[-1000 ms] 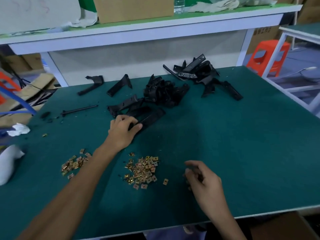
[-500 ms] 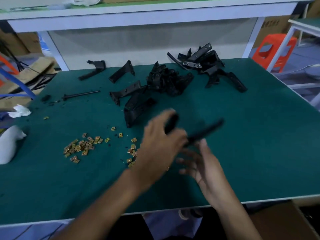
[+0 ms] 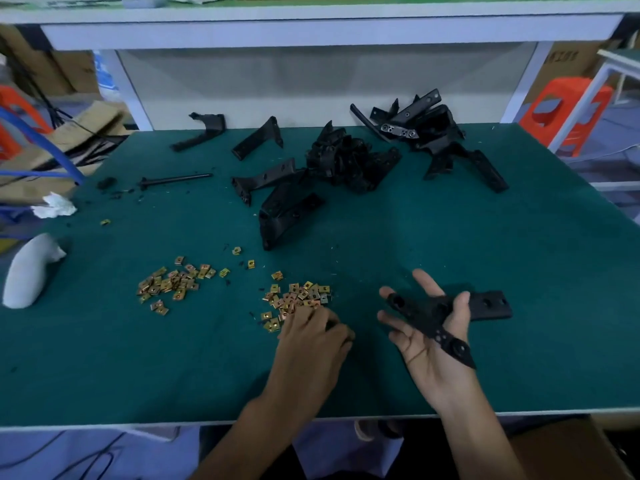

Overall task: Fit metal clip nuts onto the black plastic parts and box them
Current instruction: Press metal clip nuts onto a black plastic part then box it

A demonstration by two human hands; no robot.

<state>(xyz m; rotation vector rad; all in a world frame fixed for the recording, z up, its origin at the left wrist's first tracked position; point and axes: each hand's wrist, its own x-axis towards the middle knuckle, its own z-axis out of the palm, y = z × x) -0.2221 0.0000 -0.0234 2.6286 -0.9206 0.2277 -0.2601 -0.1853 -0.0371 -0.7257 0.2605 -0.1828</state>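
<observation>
My right hand lies palm up over the front of the green table. Across its palm sits a black plastic part, a flat angled bracket with holes, and the thumb curls over it. My left hand is back-up at the near edge of a pile of brass-coloured clip nuts, fingers curled down into them. The fingertips are hidden, so whether they pinch a nut cannot be seen. A second pile of clip nuts lies further left.
Heaps of black plastic parts fill the table's far middle and far right, with one part nearer. A black rod, crumpled tissue and a white object lie left. A cardboard box sits below the front right edge.
My left hand took a black part from the heap and passed it to my right hand, which now holds it palm up. The left hand has dropped to the nut pile.
</observation>
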